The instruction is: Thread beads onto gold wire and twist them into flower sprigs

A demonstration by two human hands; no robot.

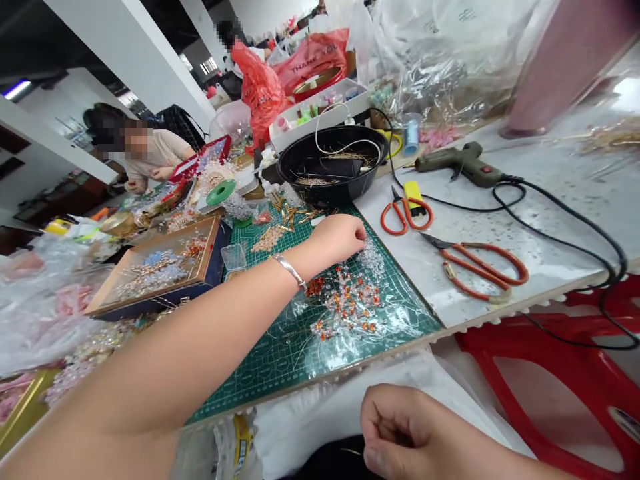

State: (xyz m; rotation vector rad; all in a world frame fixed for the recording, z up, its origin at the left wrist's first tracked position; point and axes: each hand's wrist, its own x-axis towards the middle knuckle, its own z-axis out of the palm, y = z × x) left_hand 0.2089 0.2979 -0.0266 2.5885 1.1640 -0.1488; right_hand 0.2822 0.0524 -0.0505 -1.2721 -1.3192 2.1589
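My left hand [341, 238], with a silver bangle at the wrist, reaches across the green cutting mat [270, 360]. Its fingers curl down at the edge of a pile of clear beads [374, 259], and the fingertips are hidden. Just below lie beaded sprigs [350, 303] in clear and orange, with thin wire ends spread over the mat. A small heap of orange beads [315, 287] sits beside my left wrist. My right hand [405, 427] is closed in front of the table edge, above my lap. Whatever its fingers hold, if anything, cannot be made out.
Orange-handled scissors [485, 267], smaller snips [407, 215] and a corded glue gun [460, 163] lie to the right. A black basin [333, 183] stands behind the mat. On the left is a box [160, 267] of beaded pieces. Another person [155, 153] sits farther back.
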